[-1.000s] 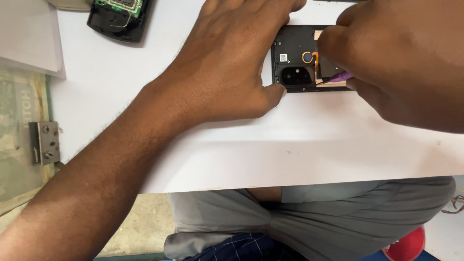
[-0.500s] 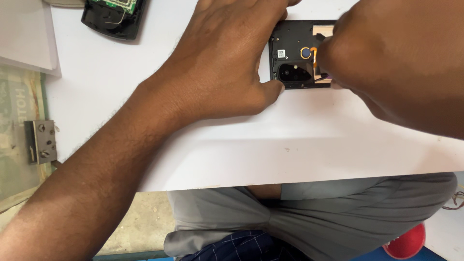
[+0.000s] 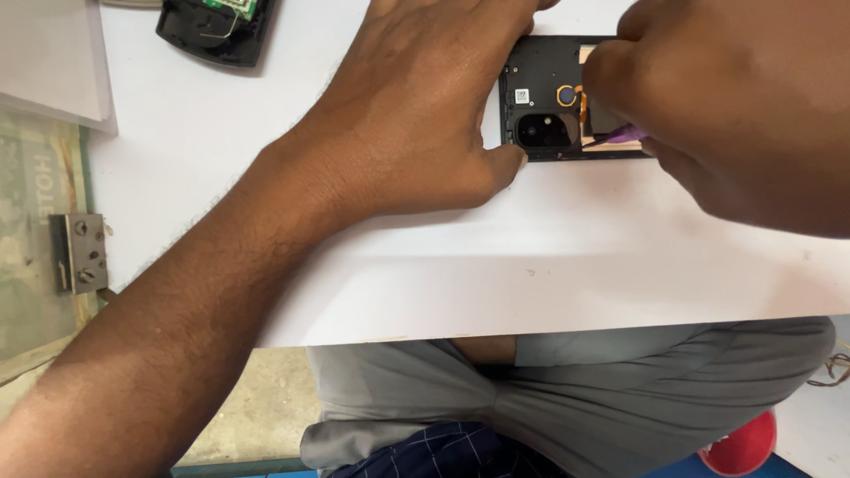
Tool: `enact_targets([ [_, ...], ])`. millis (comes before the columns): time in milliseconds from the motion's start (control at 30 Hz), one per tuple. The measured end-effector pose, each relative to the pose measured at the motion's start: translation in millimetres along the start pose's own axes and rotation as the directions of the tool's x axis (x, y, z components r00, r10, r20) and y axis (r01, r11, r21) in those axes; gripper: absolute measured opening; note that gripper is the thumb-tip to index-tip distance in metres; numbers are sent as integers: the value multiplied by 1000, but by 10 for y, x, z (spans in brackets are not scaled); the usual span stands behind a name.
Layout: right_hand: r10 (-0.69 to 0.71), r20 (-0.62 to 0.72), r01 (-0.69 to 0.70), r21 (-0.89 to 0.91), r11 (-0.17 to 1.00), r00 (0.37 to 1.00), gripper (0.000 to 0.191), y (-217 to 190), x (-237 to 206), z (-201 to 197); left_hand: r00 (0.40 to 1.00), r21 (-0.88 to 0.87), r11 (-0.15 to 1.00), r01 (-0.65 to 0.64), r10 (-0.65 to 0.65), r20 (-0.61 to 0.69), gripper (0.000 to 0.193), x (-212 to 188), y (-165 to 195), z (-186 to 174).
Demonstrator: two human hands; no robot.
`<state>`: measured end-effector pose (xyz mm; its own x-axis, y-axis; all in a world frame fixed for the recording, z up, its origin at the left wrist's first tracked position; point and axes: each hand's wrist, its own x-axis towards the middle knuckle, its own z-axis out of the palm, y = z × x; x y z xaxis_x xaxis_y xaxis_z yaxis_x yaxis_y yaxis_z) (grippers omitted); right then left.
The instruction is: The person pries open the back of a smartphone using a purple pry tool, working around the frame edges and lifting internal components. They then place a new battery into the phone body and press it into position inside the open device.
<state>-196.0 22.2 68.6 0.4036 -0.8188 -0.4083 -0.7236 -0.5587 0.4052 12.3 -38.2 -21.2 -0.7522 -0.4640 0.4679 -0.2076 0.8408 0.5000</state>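
Observation:
An opened black phone [image 3: 542,102] lies face down on the white table [image 3: 549,257], its back cover off, with the camera module and a round orange-ringed part showing. My left hand [image 3: 416,106] lies flat beside it, the thumb pressed against the phone's lower left corner. My right hand [image 3: 735,106] covers the phone's right part and is closed around a thin purple tool [image 3: 620,135], whose tip points into the phone's inside. Most of that tool is hidden under my fingers.
A second opened black device [image 3: 217,28] with a green board lies at the table's far left. A white sheet [image 3: 49,62] sits at the left edge, a metal hinge [image 3: 80,252] below it. My grey-clothed lap [image 3: 575,398] and a red round object [image 3: 739,447] lie beneath the table's front edge.
The view has shifted slightly. My right hand has drawn the purple tool's tip a little lower on the phone. My left hand keeps its hold on the phone's corner.

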Motion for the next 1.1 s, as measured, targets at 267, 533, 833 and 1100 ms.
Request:
enact_targets([
  [267,17,65,-14,-43,999,998,21,-77,1,35,1000,-9,1000,-1,1,-1,75,-2,7,-17],
  [533,-27,42,30,-80,996,999,15,-51,-15,212,1000,-4,1000,4,-4,-1,74,2,-6,7],
  [833,11,131,11,-171,985,991,10,-78,-15,126,1000,-14,1000,23,-23,11,77,18,5,3],
  [1100,146,110,-154,70,986,983,28,66,-77,338,994,26,996,90,-91,55,87,-16,44,-70],
])
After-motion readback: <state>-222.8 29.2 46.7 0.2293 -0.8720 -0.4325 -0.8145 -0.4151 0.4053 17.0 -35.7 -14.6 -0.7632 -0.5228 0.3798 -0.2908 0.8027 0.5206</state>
